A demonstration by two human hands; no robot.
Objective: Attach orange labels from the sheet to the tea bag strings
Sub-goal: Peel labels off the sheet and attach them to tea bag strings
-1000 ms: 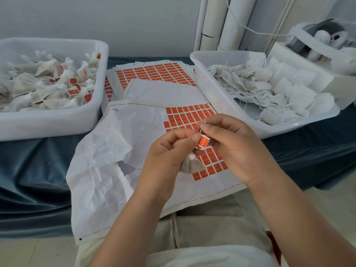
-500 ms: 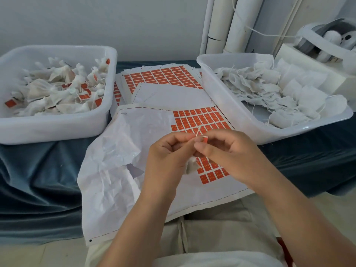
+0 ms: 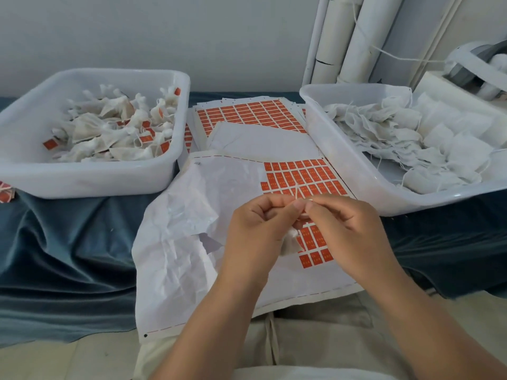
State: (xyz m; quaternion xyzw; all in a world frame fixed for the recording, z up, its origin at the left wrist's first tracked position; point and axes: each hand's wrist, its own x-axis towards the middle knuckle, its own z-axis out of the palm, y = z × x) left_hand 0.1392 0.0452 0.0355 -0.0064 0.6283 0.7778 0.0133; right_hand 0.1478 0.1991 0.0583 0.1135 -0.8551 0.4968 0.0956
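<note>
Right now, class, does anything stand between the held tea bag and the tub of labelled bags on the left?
Nothing visible: left hand and right hand pinch the string; the tea bag hangs over the label sheet; the tub stands open.

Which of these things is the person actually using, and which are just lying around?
In use: left hand and right hand pinching the tea bag string; label sheet; bin of labelled bags; bin of plain bags.
Lying about: white tubes, blue cloth.
</note>
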